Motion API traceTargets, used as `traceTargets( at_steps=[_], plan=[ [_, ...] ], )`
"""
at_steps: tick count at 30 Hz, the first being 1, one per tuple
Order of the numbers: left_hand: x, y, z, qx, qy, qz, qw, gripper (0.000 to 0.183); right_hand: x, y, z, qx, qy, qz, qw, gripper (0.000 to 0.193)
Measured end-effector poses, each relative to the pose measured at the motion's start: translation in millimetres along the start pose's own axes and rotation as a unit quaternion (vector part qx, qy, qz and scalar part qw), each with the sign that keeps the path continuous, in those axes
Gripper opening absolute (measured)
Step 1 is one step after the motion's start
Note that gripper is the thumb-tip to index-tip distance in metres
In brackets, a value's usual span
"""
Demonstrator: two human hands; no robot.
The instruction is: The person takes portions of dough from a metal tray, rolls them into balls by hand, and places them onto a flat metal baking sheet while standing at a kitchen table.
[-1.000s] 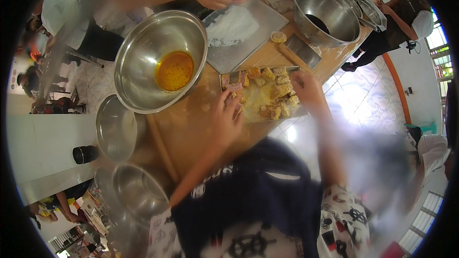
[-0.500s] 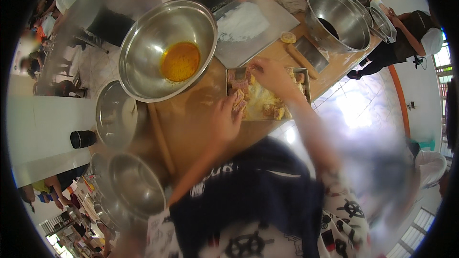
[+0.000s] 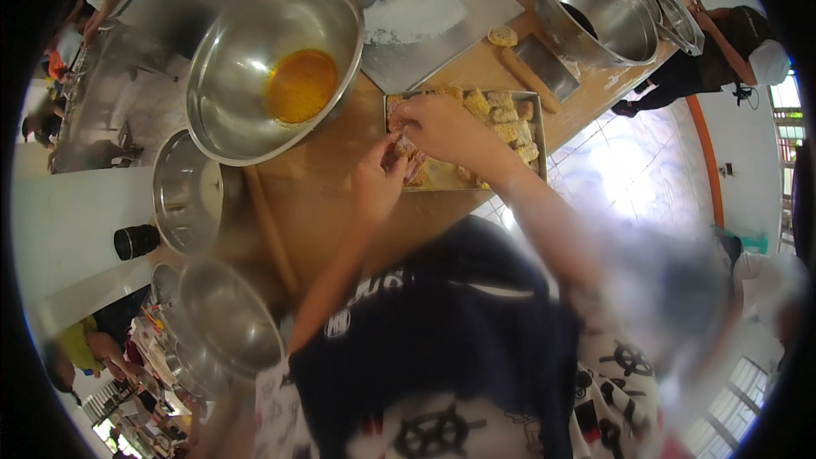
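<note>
Working over the tray: left hand is gripping a chunk, right hand is hovering half-curled, hold unclear.

A brown tabletop was bordered on the right by a floor of pale, marbled tiles, on which bright light was reflected. A white wall on the right was edged by an orange band; daylight was admitted through a barred window beyond.

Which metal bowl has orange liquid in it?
The large steel bowl left of the tray; only it shows orange. The big upper-right bowl shows something dark.
</note>
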State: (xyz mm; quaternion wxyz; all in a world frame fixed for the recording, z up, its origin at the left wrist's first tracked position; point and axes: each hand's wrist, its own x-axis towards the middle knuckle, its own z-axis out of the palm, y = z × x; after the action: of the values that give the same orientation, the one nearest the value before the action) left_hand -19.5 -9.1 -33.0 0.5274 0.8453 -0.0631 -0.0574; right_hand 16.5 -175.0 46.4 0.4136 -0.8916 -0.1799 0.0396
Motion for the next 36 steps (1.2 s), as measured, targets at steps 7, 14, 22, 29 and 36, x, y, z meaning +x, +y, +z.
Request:
traceTargets(
  at_steps=[7, 14, 22, 29, 36],
  plan=[
    [4.5, 5.2, 2.3, -0.008, 0.016, -0.004, 1.0, 0.028, 4.6, -2.5, 1.8, 0.061, 0.035, 0.007, 0.998, 0.016],
    [5.5, 9.5, -3.4, 0.055, -0.012, 0.14, 0.989, 0.029, 24.5, 8.4, -10.8, -0.003, 0.055, 0.025, 0.998, 0.016],
    [-11.6, 5.9, 0.4, 0.058, 0.034, 0.154, 0.986, 0.026, 8.6, 23.6, -4.9, -0.087, 0.063, -0.046, 0.993, 0.018],
    [-9.3, 7.5, 0.3, 0.086, 0.005, 0.135, 0.987, 0.025, -31.8, 43.7, 13.0, -0.259, -0.017, 0.14, 0.956, 0.018],
    [-11.5, 5.8, 2.6, 0.128, 0.028, 0.227, 0.965, 0.03, -41.3, 45.7, 51.9, -0.341, -0.05, 0.222, 0.912, 0.021]
  ],
)
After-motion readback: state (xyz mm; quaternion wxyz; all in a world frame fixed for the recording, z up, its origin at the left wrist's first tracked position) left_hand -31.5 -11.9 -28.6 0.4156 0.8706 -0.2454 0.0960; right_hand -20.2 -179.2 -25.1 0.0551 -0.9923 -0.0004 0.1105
